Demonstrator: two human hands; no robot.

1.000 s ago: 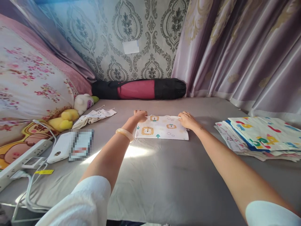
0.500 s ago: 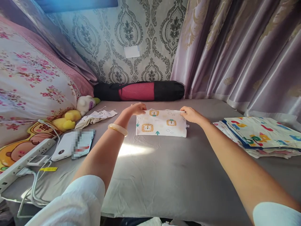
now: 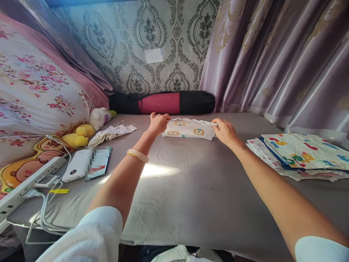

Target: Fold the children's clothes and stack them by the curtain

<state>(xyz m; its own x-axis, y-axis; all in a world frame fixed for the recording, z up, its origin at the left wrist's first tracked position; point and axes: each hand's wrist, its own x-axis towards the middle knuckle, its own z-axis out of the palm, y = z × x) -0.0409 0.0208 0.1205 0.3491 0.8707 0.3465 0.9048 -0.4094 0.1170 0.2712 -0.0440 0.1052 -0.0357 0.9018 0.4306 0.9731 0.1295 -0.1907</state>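
Observation:
Between my two hands is a folded white cloth (image 3: 188, 131) printed with orange lion faces and small green marks. Its far upper edge is raised, and the printed front looks foreshortened. My left hand (image 3: 158, 123) pinches that edge at the left corner; a pale bangle circles the wrist. At the right corner, my right hand (image 3: 224, 131) grips the same edge with closed fingers. Over to the right lies a stack of folded cloths (image 3: 305, 151), the top one white with colourful shapes.
The grey sheet (image 3: 191, 196) covers the surface. At left are a white power bank (image 3: 76, 165), a phone (image 3: 102, 163), a power strip (image 3: 29, 187) with cables, plush toys (image 3: 81, 134) and a crumpled drawstring bag (image 3: 111, 133). A black-and-pink roll bag (image 3: 160, 103) lies by the wall.
The cloth's held edge has been lifted and moved slightly away from me, so less of the printed front shows. Both hands keep hold of its corners.

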